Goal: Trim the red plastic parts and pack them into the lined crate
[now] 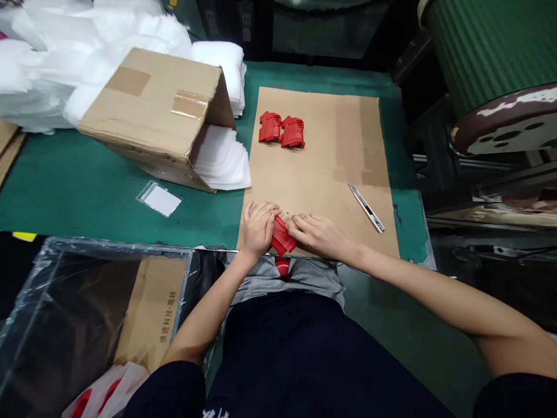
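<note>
Close to the table's front edge, a red plastic part [282, 237] is held between my two hands, tilted over the brown paper sheet [317, 174]. My left hand [259, 226] grips its left side with curled fingers. On the other side, my right hand [315, 233] has its bent fingers closed against the part's right edge; the fingertips are partly hidden. Two similar red plastic parts [281, 130] lie side by side at the upper left of the paper. To the right of my hands rests a slim utility knife [366, 209].
A cardboard box [152, 110] on its side holds white foam sheets [221, 159] that spill from its opening. A clear sleeve with a white card [159, 199] lies on the green table [209, 217]. Below left stands a plastic-lined bin [122, 247]. A green ribbed roller [496, 52] is at upper right.
</note>
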A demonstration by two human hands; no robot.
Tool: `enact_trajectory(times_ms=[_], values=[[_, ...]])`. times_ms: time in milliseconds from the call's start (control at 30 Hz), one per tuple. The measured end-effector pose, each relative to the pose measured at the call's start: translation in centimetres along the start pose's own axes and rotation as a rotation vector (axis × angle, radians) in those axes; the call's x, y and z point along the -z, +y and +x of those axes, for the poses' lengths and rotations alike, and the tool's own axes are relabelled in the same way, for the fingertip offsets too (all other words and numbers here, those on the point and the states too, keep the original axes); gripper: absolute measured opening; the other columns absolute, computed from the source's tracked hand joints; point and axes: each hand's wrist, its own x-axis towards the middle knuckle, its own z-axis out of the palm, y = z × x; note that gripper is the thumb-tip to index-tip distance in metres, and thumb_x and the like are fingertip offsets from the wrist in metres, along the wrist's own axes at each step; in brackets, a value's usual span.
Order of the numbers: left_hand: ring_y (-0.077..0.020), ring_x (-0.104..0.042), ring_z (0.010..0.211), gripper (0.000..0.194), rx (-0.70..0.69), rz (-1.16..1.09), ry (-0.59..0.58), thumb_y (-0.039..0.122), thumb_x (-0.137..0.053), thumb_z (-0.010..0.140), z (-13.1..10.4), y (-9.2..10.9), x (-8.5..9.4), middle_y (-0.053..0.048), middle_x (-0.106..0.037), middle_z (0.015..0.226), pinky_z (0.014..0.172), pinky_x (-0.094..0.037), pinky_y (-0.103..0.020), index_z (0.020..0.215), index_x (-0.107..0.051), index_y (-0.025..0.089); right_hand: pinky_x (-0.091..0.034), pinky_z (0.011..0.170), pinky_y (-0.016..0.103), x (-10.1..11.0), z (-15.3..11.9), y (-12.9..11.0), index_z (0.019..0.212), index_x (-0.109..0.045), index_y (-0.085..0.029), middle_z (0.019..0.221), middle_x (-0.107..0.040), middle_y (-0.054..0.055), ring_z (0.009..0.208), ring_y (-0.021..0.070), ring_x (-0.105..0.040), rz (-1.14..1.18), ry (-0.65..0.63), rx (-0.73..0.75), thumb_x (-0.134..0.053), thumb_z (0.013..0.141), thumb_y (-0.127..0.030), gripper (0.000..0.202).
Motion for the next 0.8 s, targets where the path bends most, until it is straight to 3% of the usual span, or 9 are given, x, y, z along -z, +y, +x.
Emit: enact_trajectory(times_ms=[100,200,267,367,467,567,667,733,800], values=[[-0.0201,-0.056,0.124,0.051,0.101,-0.064,0.021,0.043,-0.02,0.1,0.4,0.2,0.4,-0.01,-0.066,0.123,0.117,-0.026,-0.047,0.113,-0.063,0.02,-0.046,0.074,0.031,0.1,1.2,0.6,0.101,-0.06,-0.014,0.093,-0.067,0.011,0.083,0.0206,-0.062,0.095,-0.086,-0.06,-0.042,0.093,-0.007,0.021],[-0.0214,-0.044,0.137,0.054,0.423,-0.234,0.242,0.054,-0.025,0.098,-0.4,1.6,0.4,-0.014,-0.049,0.144,0.117,-0.031,-0.043,0.134,-0.047,0.021,-0.045,0.071,0.031,-0.3,0.8,0.1,0.099,-0.058,-0.015,0.088,-0.066,0.01,0.08,0.0218,-0.062,0.229,-0.122,-0.275,-0.046,0.091,-0.009,0.016],[-0.0221,-0.041,0.139,0.059,0.629,-0.381,0.324,0.058,-0.033,0.095,-2.0,3.0,-0.3,-0.015,-0.04,0.151,0.115,-0.035,-0.04,0.143,-0.034,0.024,-0.046,0.069,0.033,-1.3,0.2,-1.5,0.097,-0.058,-0.015,0.084,-0.066,0.01,0.077,0.023,-0.062,0.309,-0.049,-0.514,-0.041,0.094,-0.013,0.017],[-0.0244,-0.037,0.142,0.074,0.754,-0.495,0.22,0.056,-0.049,0.09,-4.2,4.7,-1.4,-0.015,-0.031,0.156,0.114,-0.037,-0.041,0.15,-0.016,0.027,-0.048,0.067,0.036,-3.1,0.1,-5.4,0.098,-0.056,-0.017,0.081,-0.066,0.011,0.074,0.0257,-0.065,0.493,0.217,-0.831,-0.03,0.098,-0.021,0.026],[-0.0252,-0.037,0.142,0.079,0.658,-0.408,0.073,0.044,-0.054,0.089,-4.3,4.8,-0.7,-0.016,-0.034,0.154,0.114,-0.036,-0.043,0.151,-0.01,0.024,-0.053,0.069,0.039,-4.0,0.7,-9.1,0.104,-0.053,-0.019,0.086,-0.068,0.012,0.077,0.0269,-0.067,0.65,0.393,-0.888,-0.027,0.097,-0.024,0.027],[-0.0259,-0.042,0.137,0.072,0.333,-0.105,-0.152,0.021,-0.053,0.087,-2.7,3.8,1.7,-0.015,-0.043,0.147,0.114,-0.036,-0.046,0.15,-0.02,0.024,-0.055,0.071,0.039,-3.8,0.5,-10.7,0.108,-0.051,-0.021,0.094,-0.069,0.011,0.083,0.0266,-0.069,0.719,0.44,-0.858,-0.029,0.096,-0.024,0.026],[-0.0269,-0.042,0.136,0.069,-0.019,0.29,-0.374,0.004,-0.046,0.083,-1.8,3.5,3.5,-0.011,-0.044,0.148,0.117,-0.025,-0.055,0.146,-0.033,0.028,-0.056,0.073,0.037,-3.2,-1.0,-10.0,0.109,-0.052,-0.023,0.097,-0.069,0.009,0.087,0.0248,-0.069,0.785,0.484,-0.873,-0.032,0.096,-0.026,0.024],[-0.0283,-0.045,0.133,0.066,-0.108,0.454,-0.443,0.008,-0.05,0.085,-1.5,4.0,3.6,-0.013,-0.046,0.146,0.117,-0.022,-0.06,0.146,-0.034,0.025,-0.055,0.076,0.037,-3.0,-1.9,-8.8,0.106,-0.054,-0.023,0.096,-0.068,0.007,0.088,0.0235,-0.067,0.837,0.528,-0.927,-0.033,0.097,-0.028,0.023],[-0.0308,-0.049,0.128,0.07,-0.085,0.535,-0.447,0.025,-0.061,0.085,-0.8,4.9,3.2,-0.017,-0.051,0.14,0.116,-0.023,-0.063,0.148,-0.031,0.017,-0.053,0.077,0.035,-3.0,-2.1,-7.4,0.1,-0.056,-0.023,0.093,-0.066,0.006,0.087,0.0218,-0.065,0.896,0.593,-0.996,-0.034,0.098,-0.03,0.023]])
